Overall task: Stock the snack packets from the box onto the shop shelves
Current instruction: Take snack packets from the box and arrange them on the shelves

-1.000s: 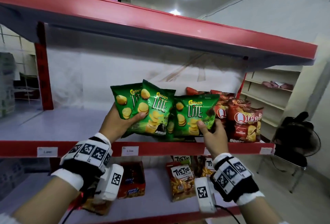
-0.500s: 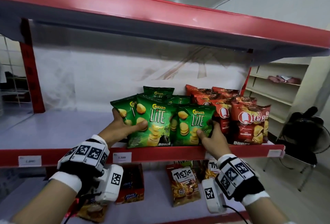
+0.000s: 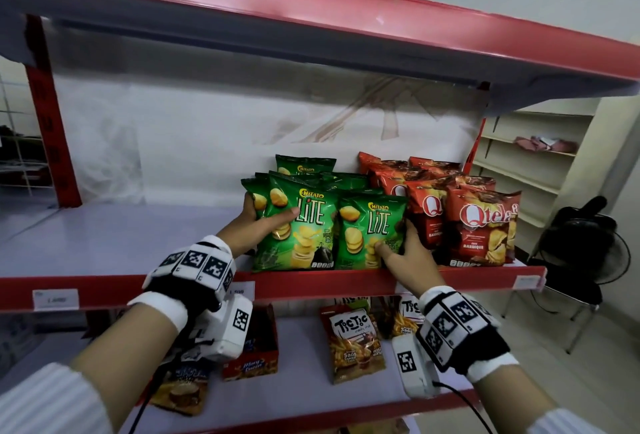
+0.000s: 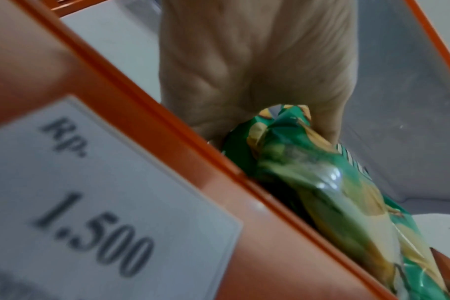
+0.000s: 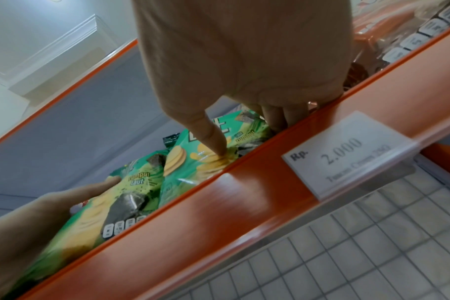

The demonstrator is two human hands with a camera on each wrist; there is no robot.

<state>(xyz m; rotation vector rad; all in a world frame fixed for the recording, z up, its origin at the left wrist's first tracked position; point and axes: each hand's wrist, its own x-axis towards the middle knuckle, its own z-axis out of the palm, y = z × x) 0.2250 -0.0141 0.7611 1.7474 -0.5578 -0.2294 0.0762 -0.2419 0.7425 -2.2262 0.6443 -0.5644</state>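
Green Lite packets [image 3: 301,226] stood at the shelf's front edge [image 3: 346,283], left hand [image 3: 256,229] and right hand [image 3: 405,253] each gripping one, so releasing cleanly seemed next.

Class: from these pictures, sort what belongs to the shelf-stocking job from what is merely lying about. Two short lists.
Job: green packets, left hand, right hand, shelf.
Lying about: red packets, Tic Tic packet, fan.
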